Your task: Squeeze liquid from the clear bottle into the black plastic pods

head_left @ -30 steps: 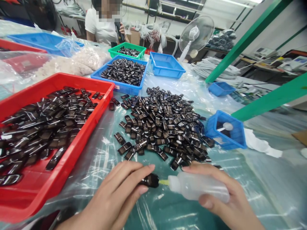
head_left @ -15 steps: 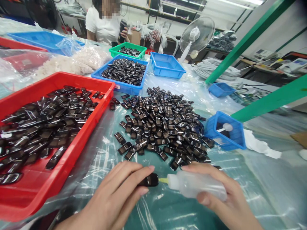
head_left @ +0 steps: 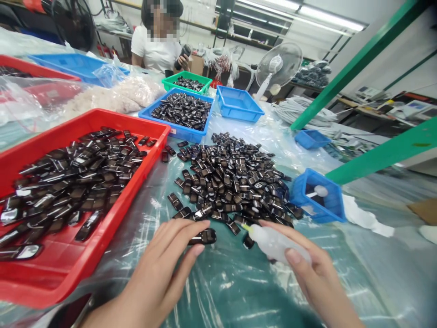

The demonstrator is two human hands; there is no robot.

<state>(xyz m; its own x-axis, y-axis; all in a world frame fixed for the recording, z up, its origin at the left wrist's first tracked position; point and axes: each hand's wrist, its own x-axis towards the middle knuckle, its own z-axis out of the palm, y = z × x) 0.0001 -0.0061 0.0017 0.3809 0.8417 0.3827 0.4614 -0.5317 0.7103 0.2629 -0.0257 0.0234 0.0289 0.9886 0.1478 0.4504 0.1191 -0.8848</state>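
My left hand (head_left: pixel 162 262) pinches a small glossy black plastic piece (head_left: pixel 207 236) between thumb and fingers, low over the table. The piece's rounded end sticks out to the right; the rest is hidden by my fingers. Wrapped in my right hand (head_left: pixel 316 269) is a translucent white squeeze bottle (head_left: pixel 276 243). Its thin yellow-green nozzle (head_left: pixel 246 227) points up and left, apart from the held piece. Just beyond both hands lies a heap of similar black pieces (head_left: pixel 235 177), and one piece (head_left: pixel 248 241) sits beside the bottle's neck.
A red tray (head_left: pixel 136 200) with many larger-looking black pieces stands at left. Farther back are a blue bin (head_left: pixel 187 133) and a green bin (head_left: pixel 205 87) of pieces. A small blue box (head_left: pixel 327 209) stands at right by green posts (head_left: pixel 385 157). A person (head_left: pixel 157 50) sits opposite.
The bottle has drawn back from the held piece, its nozzle swinging from the piece's end to point up and left. My left hand still holds the piece. The view has tilted slightly up.
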